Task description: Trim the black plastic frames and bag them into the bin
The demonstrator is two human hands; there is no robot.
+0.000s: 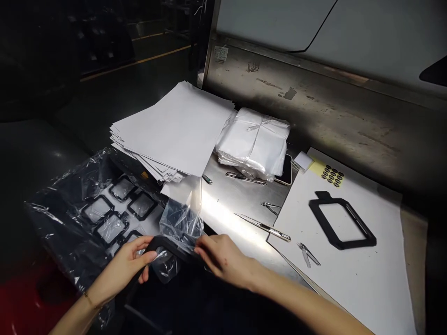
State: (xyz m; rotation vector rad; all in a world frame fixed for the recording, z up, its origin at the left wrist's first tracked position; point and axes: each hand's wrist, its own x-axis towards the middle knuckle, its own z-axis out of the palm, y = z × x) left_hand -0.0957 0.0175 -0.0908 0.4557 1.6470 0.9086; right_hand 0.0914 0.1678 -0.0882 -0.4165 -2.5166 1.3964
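Observation:
My left hand [134,260] grips a black frame [167,243] at its left end, thumb on top. My right hand [223,260] is closed at the frame's other end, pinching the edge of a clear plastic bag [183,221] that hangs around and behind the frame. To the left, several black frames [98,209] lie on white sheets inside a box lined with dark plastic film [52,216]. Another black frame [344,223], with a tab at one corner, lies on white paper [380,274] at the right. The lower part of the held frame is in shadow.
A stack of white sheets [174,125] stands behind the box. Beside it are a tied bundle of clear bags [256,139] and a phone [287,170]. Cutters [263,226], nippers [308,254] and yellow labels [328,173] lie on the metal bench [223,209]. A metal panel rises behind.

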